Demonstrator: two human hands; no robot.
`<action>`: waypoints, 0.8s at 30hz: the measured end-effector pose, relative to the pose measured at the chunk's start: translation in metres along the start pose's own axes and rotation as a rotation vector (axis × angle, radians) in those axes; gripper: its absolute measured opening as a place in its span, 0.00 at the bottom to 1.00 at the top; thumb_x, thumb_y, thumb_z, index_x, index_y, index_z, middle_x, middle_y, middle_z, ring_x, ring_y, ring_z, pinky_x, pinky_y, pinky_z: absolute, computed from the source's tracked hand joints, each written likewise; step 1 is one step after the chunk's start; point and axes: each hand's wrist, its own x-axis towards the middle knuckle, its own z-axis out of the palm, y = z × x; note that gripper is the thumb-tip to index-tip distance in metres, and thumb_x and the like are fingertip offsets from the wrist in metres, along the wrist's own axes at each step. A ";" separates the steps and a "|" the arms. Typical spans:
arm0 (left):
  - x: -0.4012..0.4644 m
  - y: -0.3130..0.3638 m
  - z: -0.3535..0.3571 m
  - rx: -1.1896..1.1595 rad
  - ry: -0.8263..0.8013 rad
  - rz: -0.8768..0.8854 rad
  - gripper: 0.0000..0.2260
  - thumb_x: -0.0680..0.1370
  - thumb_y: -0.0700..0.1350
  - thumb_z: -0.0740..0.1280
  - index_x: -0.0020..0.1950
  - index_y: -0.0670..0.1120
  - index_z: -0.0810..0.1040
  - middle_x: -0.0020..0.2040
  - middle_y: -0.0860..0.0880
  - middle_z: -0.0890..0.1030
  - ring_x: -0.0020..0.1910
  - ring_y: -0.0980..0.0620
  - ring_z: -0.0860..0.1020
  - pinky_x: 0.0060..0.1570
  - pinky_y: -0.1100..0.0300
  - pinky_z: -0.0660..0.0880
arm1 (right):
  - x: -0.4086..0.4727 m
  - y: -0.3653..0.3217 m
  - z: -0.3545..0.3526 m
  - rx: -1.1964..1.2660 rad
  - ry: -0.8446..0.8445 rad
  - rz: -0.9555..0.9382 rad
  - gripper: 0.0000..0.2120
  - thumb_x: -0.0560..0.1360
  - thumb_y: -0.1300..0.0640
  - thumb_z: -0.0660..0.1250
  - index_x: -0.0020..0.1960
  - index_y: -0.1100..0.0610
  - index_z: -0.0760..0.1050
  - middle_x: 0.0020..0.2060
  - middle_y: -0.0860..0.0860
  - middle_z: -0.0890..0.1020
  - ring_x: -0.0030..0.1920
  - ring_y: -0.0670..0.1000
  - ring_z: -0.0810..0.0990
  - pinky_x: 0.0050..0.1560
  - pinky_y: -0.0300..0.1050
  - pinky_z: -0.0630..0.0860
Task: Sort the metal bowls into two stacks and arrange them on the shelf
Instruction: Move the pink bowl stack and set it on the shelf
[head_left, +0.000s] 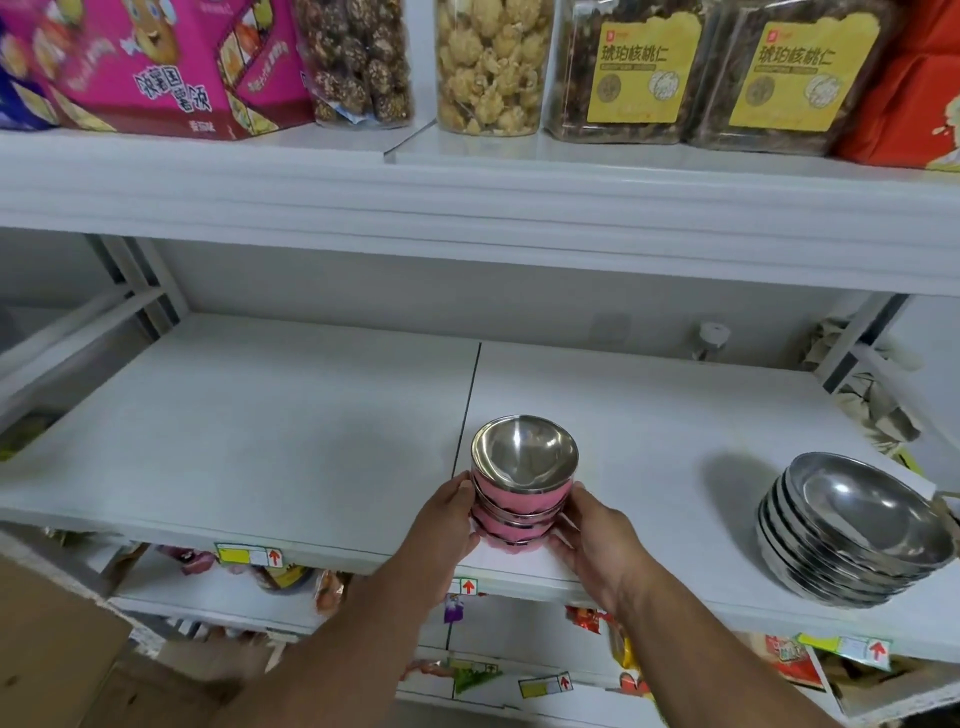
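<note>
A stack of small pink-sided metal bowls (522, 491) stands near the front edge of the white middle shelf (260, 431). My left hand (447, 519) grips the stack's left side and my right hand (589, 530) grips its right side. The top bowl's shiny inside faces up. Farther right on the same shelf sits a stack of several wider plain metal bowls (852, 530), leaning slightly, apart from both hands.
The upper shelf holds a pink snack box (156, 62), clear jars of snacks (493, 62) and yellow-labelled tubs (639, 67). Packaged goods fill the shelf below (291, 577). A cardboard box (52, 649) sits at the lower left. Shelf uprights stand at both ends.
</note>
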 end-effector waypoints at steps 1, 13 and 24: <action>-0.002 0.001 0.001 0.003 0.013 0.005 0.14 0.83 0.49 0.58 0.62 0.54 0.81 0.61 0.53 0.83 0.63 0.56 0.78 0.55 0.60 0.77 | 0.000 -0.001 0.000 -0.005 -0.014 -0.005 0.17 0.85 0.50 0.58 0.55 0.58 0.82 0.57 0.53 0.86 0.60 0.51 0.82 0.70 0.53 0.73; -0.013 0.038 -0.017 -0.061 0.174 0.111 0.15 0.84 0.47 0.57 0.61 0.55 0.82 0.60 0.54 0.82 0.61 0.58 0.78 0.50 0.64 0.78 | 0.014 -0.029 0.039 -0.093 -0.170 -0.038 0.19 0.85 0.50 0.55 0.63 0.59 0.79 0.59 0.51 0.83 0.63 0.50 0.79 0.71 0.51 0.72; 0.022 0.066 -0.099 -0.028 0.134 0.117 0.14 0.84 0.49 0.58 0.61 0.55 0.82 0.61 0.55 0.82 0.63 0.56 0.77 0.61 0.54 0.74 | 0.038 -0.023 0.126 -0.058 -0.129 -0.065 0.18 0.85 0.50 0.56 0.59 0.59 0.81 0.55 0.54 0.84 0.58 0.50 0.82 0.67 0.50 0.76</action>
